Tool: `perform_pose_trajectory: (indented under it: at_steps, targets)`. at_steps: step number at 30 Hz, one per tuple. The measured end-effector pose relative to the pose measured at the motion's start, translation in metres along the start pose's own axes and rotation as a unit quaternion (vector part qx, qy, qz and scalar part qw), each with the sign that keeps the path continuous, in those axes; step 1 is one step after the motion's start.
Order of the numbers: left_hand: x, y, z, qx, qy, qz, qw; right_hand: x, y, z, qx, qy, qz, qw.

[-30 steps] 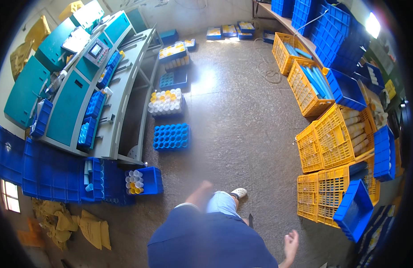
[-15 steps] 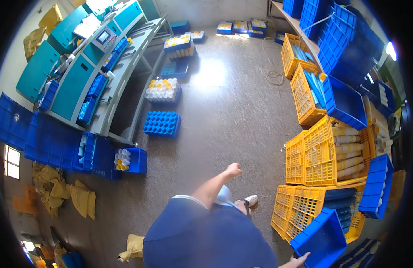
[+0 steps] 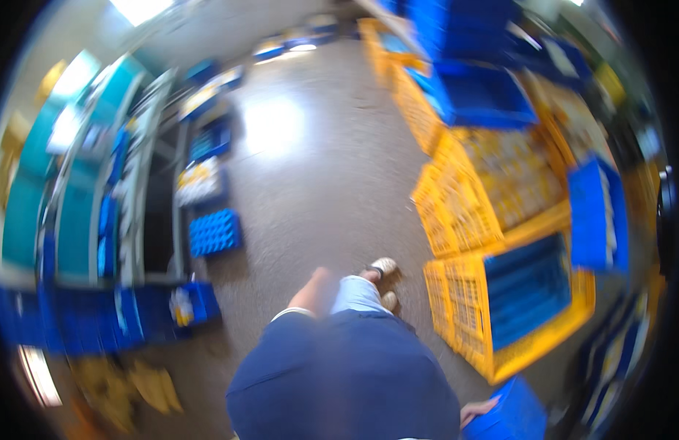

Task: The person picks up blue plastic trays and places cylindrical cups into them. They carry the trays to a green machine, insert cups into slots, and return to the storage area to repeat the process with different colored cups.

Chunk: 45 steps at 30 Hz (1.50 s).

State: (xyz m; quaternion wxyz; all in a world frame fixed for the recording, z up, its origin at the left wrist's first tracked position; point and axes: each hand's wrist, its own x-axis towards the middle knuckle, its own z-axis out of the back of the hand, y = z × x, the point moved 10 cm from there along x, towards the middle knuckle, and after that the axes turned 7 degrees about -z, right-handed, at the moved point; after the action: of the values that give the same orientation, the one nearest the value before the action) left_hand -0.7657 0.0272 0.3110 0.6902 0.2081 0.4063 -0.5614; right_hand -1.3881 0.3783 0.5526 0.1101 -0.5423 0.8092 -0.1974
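Observation:
At the lower right, my right hand grips the edge of a blue plastic crate, which hangs low beside my body. The lower part of this crate runs out of the picture. My left arm reaches forward from the dark blue shirt; its bare end, at the left hand, is smeared and its fingers do not show. Nothing is seen in that hand. Just beyond the crate stands a yellow slatted crate with dark blue tubes inside.
Farther along the right are more yellow crates, with blue crates stacked about them. Left is a teal machine, with a blue tray of round cups and white-and-yellow cones on the floor. Sacks lie lower left.
My view has turned, so the machine and crates sit farther left in the picture. The blue crate in my right hand has tipped and dropped lower. My left arm has drawn back toward my body.

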Motion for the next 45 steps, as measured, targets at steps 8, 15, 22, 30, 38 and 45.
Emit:
perform_pose_trajectory:
  at_steps: [8,15,22,30,38,45]
  targets:
    - [-0.221,-0.416,0.260,-0.404,0.005,-0.617,0.676,-0.082,0.007,0.005,0.883,0.437,-0.169,0.030]
    - [-0.585,-0.455,0.347,-0.315,-0.024,-0.935,0.162,0.008,-0.054,-0.033,0.708,0.513,-0.218,-0.434]
    - [-0.574,-0.458,0.355,-0.294,0.088,-0.926,0.222,0.166,-0.077,-0.023,0.846,0.422,-0.113,-0.307]
    - [-0.310,-0.463,0.381,-0.342,-0.091,-0.707,0.613,0.273,-0.087,0.012,0.909,0.413,-0.028,-0.050]
    - [-0.117,-0.413,0.217,-0.151,-0.061,-0.475,0.864,0.298,-0.037,-0.033,0.878,0.417,-0.093,-0.213]
    - [-0.120,-0.462,0.178,-0.121,-0.123,-0.446,0.878,0.450,0.145,-0.138,0.853,0.371,-0.290,-0.224]
